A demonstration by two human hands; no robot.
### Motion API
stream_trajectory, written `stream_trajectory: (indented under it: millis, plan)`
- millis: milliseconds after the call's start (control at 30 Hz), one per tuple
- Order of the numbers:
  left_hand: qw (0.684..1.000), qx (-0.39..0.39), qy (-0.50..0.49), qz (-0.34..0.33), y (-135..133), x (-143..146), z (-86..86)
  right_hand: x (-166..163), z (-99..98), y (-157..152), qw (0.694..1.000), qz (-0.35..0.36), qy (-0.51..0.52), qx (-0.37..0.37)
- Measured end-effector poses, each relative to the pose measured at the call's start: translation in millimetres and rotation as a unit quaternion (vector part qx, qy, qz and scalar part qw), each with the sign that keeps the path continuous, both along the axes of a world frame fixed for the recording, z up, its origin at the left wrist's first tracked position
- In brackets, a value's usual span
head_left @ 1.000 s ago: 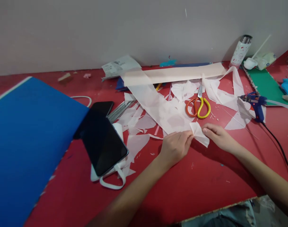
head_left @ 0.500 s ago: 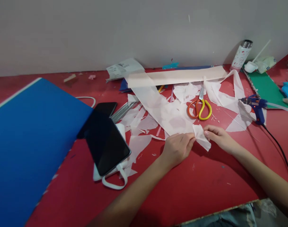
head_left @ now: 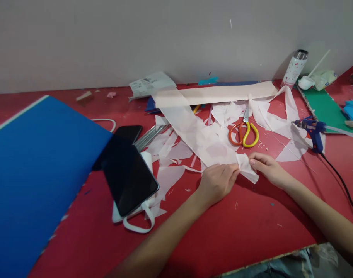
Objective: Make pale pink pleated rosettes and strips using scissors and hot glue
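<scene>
My left hand (head_left: 215,181) and my right hand (head_left: 266,166) meet near the middle of the red table (head_left: 246,227). Both pinch a small folded piece of white tissue paper (head_left: 246,166) between their fingertips, the left at its left corner, the right at its upper right edge. The piece lies at the end of a long strip of the same thin white paper (head_left: 193,129) that runs back toward the wall. Orange and yellow scissors (head_left: 243,132) lie just behind my hands.
A blue hot glue gun (head_left: 313,129) with a black cord lies at right. A dark phone (head_left: 127,173) rests on a white power bank at left, beside a large blue sheet (head_left: 31,173). Paper scraps, a green board (head_left: 327,105) and a white bottle (head_left: 294,68) sit farther back.
Both hands keep their pinch on the tissue piece and have barely shifted; the view has tilted slightly.
</scene>
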State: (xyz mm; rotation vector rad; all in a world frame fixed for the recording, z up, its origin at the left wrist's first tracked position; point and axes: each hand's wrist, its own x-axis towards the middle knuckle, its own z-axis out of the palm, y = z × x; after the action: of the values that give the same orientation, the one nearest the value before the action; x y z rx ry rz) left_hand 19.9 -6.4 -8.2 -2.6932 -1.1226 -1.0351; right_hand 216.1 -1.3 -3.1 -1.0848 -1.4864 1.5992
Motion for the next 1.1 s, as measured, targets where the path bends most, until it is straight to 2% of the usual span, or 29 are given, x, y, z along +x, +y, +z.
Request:
stream_trajectory:
  millis: [367, 633, 933, 1100]
  plan:
    - [1.0, 0.008, 0.0, -0.006, -0.4, -0.4, -3.1, -2.8, 3.2, -0.5, 1.0, -0.011, -0.018, -0.009]
    - [1.0, -0.007, 0.002, 0.011, -0.9, -0.7, -3.6, -6.2, 7.5, -3.3, 0.997, -0.024, -0.068, 0.035]
    - [1.0, 0.0, -0.018, 0.021, 0.5, -0.8, -3.2, -5.5, 10.3, -6.3, 0.991, 0.002, -0.114, 0.068]
    - [1.0, 0.008, -0.015, 0.02, 0.7, 0.0, -2.2, -6.2, 7.4, -6.3, 0.992, 0.036, -0.099, 0.075]
